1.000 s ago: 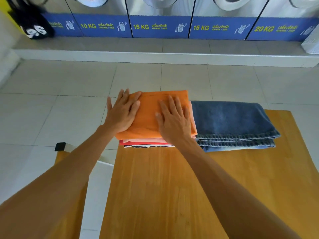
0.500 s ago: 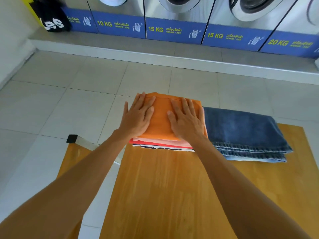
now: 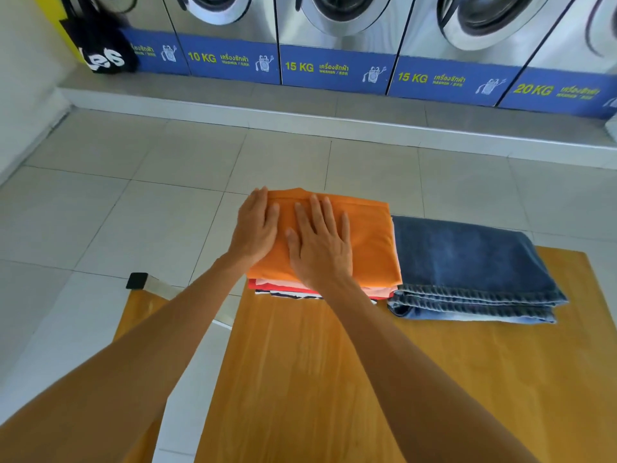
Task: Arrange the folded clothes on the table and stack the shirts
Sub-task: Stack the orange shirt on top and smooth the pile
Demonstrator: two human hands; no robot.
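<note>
Your stack of folded shirts (image 3: 320, 289), topped by an orange shirt (image 3: 367, 242), sits at the far left corner of the wooden worktop (image 3: 334, 379), with red, pink and striped layers showing at its near edge. Both your left hand (image 3: 255, 228) and right hand (image 3: 319, 243) lie palm-down on the orange shirt, fingers (image 3: 320, 212) stretched out flat and gripping nothing, the left near the stack's left edge. Folded jeans (image 3: 467, 262) lie touching the stack's right side, and washing machines (image 3: 334, 35) line the wall beyond the tiled floor (image 3: 133, 212).
</note>
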